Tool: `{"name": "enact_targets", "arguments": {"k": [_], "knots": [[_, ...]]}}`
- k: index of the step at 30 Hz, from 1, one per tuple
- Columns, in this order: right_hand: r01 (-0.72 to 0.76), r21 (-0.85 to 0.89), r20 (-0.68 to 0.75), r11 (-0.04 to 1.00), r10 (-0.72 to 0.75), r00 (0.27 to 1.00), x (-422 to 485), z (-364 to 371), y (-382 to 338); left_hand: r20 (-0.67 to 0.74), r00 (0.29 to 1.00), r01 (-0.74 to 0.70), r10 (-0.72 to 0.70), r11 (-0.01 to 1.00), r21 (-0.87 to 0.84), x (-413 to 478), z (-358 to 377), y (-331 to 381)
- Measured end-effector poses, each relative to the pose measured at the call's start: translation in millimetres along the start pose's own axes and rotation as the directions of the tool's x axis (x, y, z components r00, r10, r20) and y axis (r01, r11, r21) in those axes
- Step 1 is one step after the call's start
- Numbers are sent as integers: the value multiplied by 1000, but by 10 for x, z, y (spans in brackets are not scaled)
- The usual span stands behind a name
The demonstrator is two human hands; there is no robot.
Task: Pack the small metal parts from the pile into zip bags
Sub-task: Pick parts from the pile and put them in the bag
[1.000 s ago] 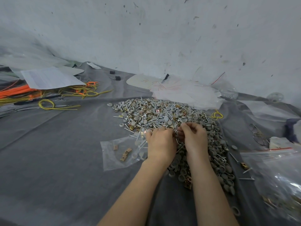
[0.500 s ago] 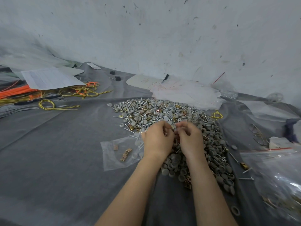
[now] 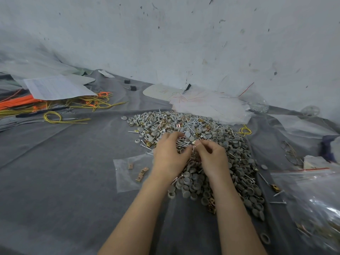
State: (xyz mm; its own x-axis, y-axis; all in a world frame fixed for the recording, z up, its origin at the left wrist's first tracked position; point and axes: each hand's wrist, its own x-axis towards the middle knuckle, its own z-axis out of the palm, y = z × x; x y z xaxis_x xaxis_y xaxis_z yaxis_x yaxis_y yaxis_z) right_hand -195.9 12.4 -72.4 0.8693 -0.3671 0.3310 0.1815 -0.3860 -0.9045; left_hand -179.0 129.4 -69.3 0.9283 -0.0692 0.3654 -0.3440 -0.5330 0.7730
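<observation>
A wide pile of small metal parts [image 3: 206, 129], with nails, brass clips and grey round caps, lies on the grey cloth [image 3: 64, 190]. Both hands are over its near middle. My left hand [image 3: 168, 157] reaches forward, its fingers stretched loosely onto the nails. My right hand [image 3: 211, 159] has curled fingers and pinches a few thin nails [image 3: 193, 149] upright between thumb and forefinger, right beside the left thumb. A small clear zip bag [image 3: 127, 179] lies flat to the left of my left hand, with a few brass clips [image 3: 142, 173] inside.
A large clear zip bag with a red strip [image 3: 312, 196], full of parts, lies at the right. Yellow wires [image 3: 55, 117], orange strips [image 3: 16, 103] and a paper sheet [image 3: 55, 88] sit far left. Plastic sheets [image 3: 211, 105] lie behind the pile against the wall.
Both hands have shifted slightly forward over the pile. My left hand's fingers have uncurled and stretched out onto the nails, while my right hand stays curled around its parts.
</observation>
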Motion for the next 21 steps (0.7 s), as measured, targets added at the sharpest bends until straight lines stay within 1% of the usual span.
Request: {"name": "enact_targets", "arguments": {"k": [1,3,5,8,10,12,15,18,21], "knots": [[-25,8,-14,1000,25,1000,4,-4,10,75,997,-21,10,989,143,18,-66,-65],[-60,9,-24,998,60,998,9,-7,20,247,966,-16,-78,935,355,51,-195,-200],[-64,-14,-19,998,64,998,1,-1,11,343,924,-1,-171,894,448,69,-250,-330],[-42,-40,-11,998,42,999,-30,1,-19,384,899,-2,-211,875,485,83,-211,-435],[-37,-44,-10,998,37,999,-41,-2,-30,376,904,-8,-203,872,489,88,-169,-473],[-42,-43,-8,998,41,999,-45,2,-37,349,923,-22,-164,881,472,81,-144,-497],[-42,-42,-3,998,42,999,-51,23,-47,262,961,-40,-84,899,436,66,-144,-516],[6,-82,6,997,-6,1000,-64,56,-58,165,986,-37,-30,920,391,38,-157,-501],[76,-162,91,984,-61,994,-89,130,-68,96,995,-67,38,944,324,-12,-142,-466]]}}
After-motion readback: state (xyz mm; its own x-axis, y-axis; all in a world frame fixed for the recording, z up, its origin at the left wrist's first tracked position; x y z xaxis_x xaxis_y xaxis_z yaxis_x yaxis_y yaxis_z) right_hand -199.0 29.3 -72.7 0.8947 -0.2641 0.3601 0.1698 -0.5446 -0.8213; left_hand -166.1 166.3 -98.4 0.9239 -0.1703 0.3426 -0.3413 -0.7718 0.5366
